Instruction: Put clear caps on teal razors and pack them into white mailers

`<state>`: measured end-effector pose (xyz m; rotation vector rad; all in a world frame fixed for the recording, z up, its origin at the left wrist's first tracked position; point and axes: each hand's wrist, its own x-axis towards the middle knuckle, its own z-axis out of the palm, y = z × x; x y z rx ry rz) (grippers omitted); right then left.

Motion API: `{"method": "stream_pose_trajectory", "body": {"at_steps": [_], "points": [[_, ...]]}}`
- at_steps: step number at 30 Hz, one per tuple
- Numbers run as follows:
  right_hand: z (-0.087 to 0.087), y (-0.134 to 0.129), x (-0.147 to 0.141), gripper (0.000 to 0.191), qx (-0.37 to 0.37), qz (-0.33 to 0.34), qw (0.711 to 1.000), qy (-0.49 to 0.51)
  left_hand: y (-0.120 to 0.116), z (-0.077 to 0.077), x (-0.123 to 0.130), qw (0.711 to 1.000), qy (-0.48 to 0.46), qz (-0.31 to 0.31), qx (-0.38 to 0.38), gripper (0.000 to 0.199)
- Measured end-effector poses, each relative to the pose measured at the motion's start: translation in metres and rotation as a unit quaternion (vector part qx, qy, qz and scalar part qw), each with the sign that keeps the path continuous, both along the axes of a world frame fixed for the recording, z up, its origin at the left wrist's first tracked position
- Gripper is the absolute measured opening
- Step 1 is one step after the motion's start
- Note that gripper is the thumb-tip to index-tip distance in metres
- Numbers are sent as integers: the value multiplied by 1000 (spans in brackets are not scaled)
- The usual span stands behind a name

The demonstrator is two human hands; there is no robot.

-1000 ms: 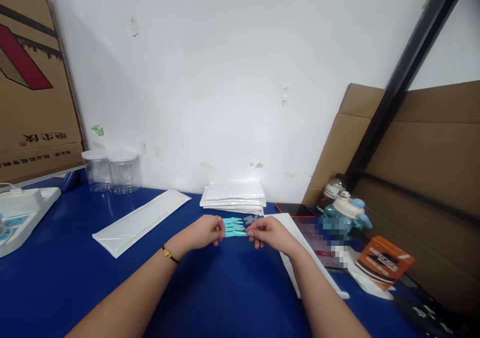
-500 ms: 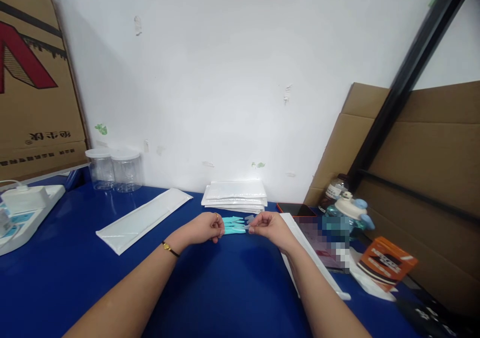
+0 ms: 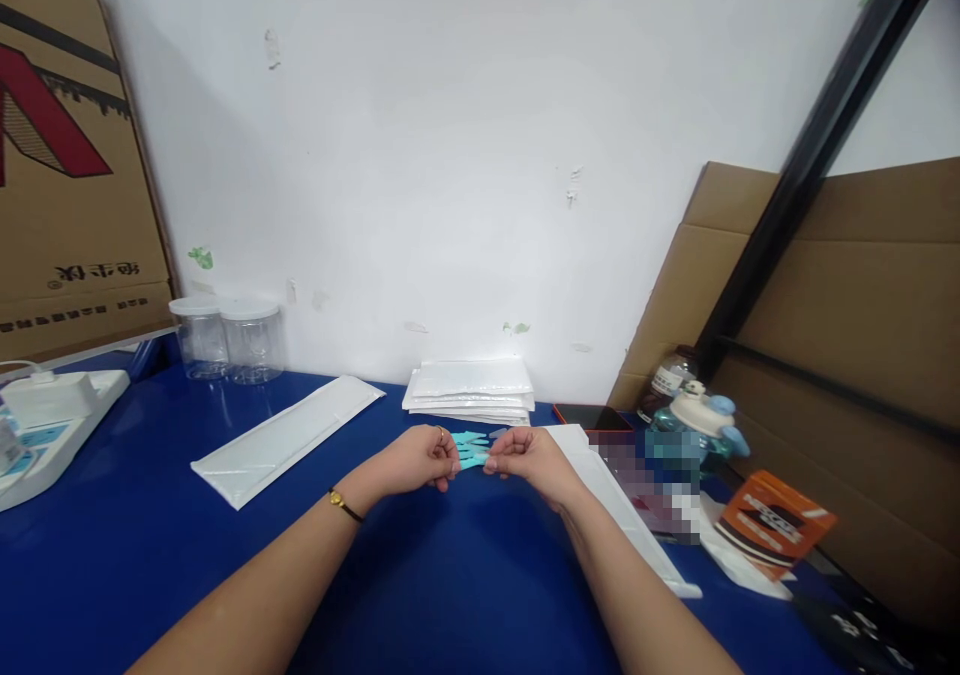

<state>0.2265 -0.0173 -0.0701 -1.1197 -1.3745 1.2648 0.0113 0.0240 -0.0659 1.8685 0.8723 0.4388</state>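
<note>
My left hand point(image 3: 427, 458) is closed in a pinch on the left end of a slim teal plastic stick point(image 3: 472, 462). Facing it, my right hand point(image 3: 519, 457) pinches the stick's right end, where a small translucent piece seems to sit; my fingertips hide most of it. Several similar teal sticks point(image 3: 470, 439) lie just behind my hands on the blue table. A small clear piece point(image 3: 498, 434) shows beyond my right fingers. The exact kind of these slim items is too small to make out.
Behind my hands is a stack of white padded packets point(image 3: 472, 385). One long white packet point(image 3: 289, 440) lies left, another point(image 3: 622, 515) under my right forearm. Clear jars point(image 3: 251, 345) and a power strip point(image 3: 105, 400) stand left; a teal bottle point(image 3: 697, 425) and orange pouch point(image 3: 776, 525) right.
My hands have come closer together, the right moving left and the left slightly right. The translucent piece in my right fingers now meets the teal stick's end.
</note>
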Motion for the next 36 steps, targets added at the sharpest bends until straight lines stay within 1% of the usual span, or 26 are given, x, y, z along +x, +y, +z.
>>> {"method": "stream_pose_trajectory", "body": {"at_steps": [5,7,9,10,11,13,14,15,16,18,20,22,25,27,28,30,32,34,36], "points": [[3,-3,-3,31,-1,0,1000,-14,-1,0,1,1000,-1,13,-3,16],[5,-2,0,30,1,12,999,-41,-2,1,1,1000,19,2,-12,15],[7,0,9,25,37,-2,994,-101,-5,3,1,998,62,-23,2,14],[9,1,15,23,68,-31,986,-150,-8,4,2,995,89,-34,21,14],[10,3,22,20,101,-72,970,-209,-11,5,3,992,115,-41,46,14],[10,5,35,14,147,-149,918,-336,-17,6,5,982,157,-46,89,13],[9,7,40,12,155,-168,892,-389,-21,7,7,979,171,-45,100,13],[7,8,44,10,154,-172,873,-430,-24,7,8,977,181,-41,104,13],[4,9,47,9,146,-163,860,-460,-26,7,9,976,188,-39,106,12],[-3,12,48,9,126,-142,846,-498,-28,6,10,974,196,-33,112,15],[-10,14,46,8,105,-133,838,-519,-24,4,9,970,202,-15,134,20],[-15,17,45,5,91,-131,836,-525,-17,1,6,959,217,23,181,21],[-19,20,45,3,75,-124,841,-521,-4,-2,1,921,250,92,283,18],[-20,21,46,2,69,-117,845,-517,1,-2,-1,901,268,106,324,18],[-20,21,47,2,68,-115,847,-515,3,-2,-1,896,275,104,332,18],[-20,20,46,4,69,-113,847,-515,5,-3,-1,894,282,98,335,18],[-19,19,45,4,75,-115,852,-506,7,-5,-1,898,275,105,327,18],[-19,18,43,2,83,-106,873,-469,9,-8,-1,909,260,112,307,17],[-19,18,41,3,79,-81,907,-404,11,-11,-1,921,241,108,287,13]]}}
